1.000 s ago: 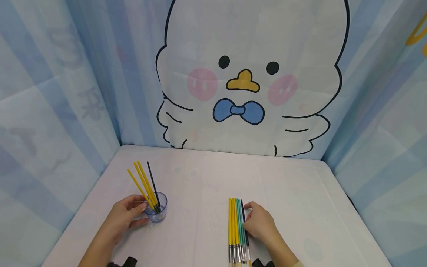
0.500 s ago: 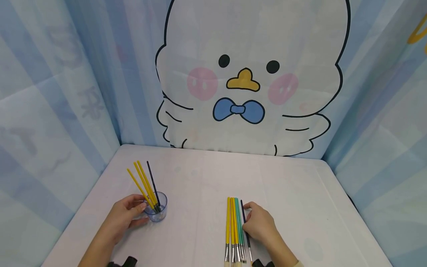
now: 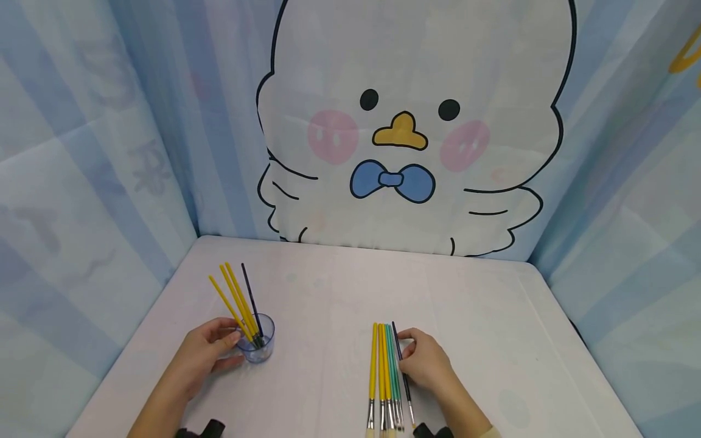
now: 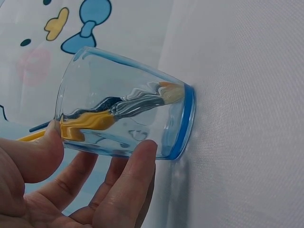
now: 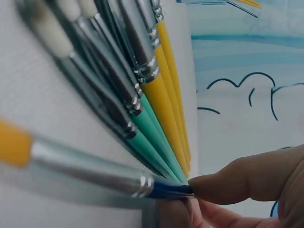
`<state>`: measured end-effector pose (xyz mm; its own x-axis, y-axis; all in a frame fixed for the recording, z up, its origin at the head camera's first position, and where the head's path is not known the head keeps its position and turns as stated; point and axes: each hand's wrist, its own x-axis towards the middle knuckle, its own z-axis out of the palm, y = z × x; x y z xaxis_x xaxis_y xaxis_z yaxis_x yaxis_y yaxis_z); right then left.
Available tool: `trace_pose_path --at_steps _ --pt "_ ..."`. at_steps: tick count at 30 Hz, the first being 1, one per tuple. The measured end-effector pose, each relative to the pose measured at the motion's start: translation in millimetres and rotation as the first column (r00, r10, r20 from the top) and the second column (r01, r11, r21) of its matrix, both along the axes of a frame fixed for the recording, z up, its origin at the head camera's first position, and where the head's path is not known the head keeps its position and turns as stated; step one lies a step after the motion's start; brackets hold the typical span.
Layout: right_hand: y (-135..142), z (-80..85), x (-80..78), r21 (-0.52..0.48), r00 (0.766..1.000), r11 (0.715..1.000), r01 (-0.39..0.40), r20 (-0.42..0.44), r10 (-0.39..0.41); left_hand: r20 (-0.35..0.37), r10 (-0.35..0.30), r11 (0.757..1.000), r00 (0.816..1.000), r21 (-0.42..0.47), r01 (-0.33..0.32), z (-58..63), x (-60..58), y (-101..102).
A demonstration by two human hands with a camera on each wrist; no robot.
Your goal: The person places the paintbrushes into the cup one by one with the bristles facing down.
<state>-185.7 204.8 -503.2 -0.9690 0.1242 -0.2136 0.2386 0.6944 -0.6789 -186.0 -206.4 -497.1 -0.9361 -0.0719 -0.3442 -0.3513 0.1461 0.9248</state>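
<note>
On the left of the table stands a clear, blue-tinted cup (image 3: 266,353) holding several yellow paintbrushes (image 3: 243,298) and a dark one (image 3: 251,298), bristles down. My left hand (image 3: 205,353) holds this cup from its left side; in the left wrist view the thumb is at the rim and fingers touch the wall. To the right, my right hand (image 3: 429,363) pinches a dark blue paintbrush (image 5: 166,188) between thumb and fingers. Its orange bristles face the near edge. Beside it lies a row of yellow paintbrushes (image 3: 381,359) and green paintbrushes (image 3: 393,371).
A white-covered table (image 3: 323,292) carries everything. Blue striped curtains (image 3: 82,152) enclose it on the sides, and a cartoon-bird cloth (image 3: 405,225) hangs behind. Black wrist camera parts (image 3: 212,429) show at the bottom edge.
The dark blue paintbrush has tilted away from the row at its bristle end and shifted slightly up. The leftmost yellow paintbrush has slid left, leaving a gap. The left hand and cup stay put.
</note>
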Motion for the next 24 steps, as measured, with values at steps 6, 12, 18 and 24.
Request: trace_pose_path --at_steps 6,12,18,24 --pt "-5.2 2.9 -2.7 -0.205 0.999 0.978 0.032 0.007 -0.031 -0.001 -0.003 1.000 1.000 0.004 0.003 0.0 -0.6 0.0" --pt "-15.9 7.3 -6.8 -0.313 0.998 0.948 0.052 -0.016 -0.060 -0.002 -0.002 1.000 1.000 0.004 0.002 -0.7 -0.8 0.0" --pt "-28.6 12.8 -11.0 -0.384 0.996 0.923 0.025 -0.071 -0.057 0.001 -0.004 1.000 1.000 0.008 0.004 1.5 0.3 0.4" --pt "-45.3 13.9 -16.6 -0.448 0.993 0.894 0.006 -0.100 -0.057 0.001 -0.005 1.000 1.000 0.007 0.005 2.2 0.8 0.4"
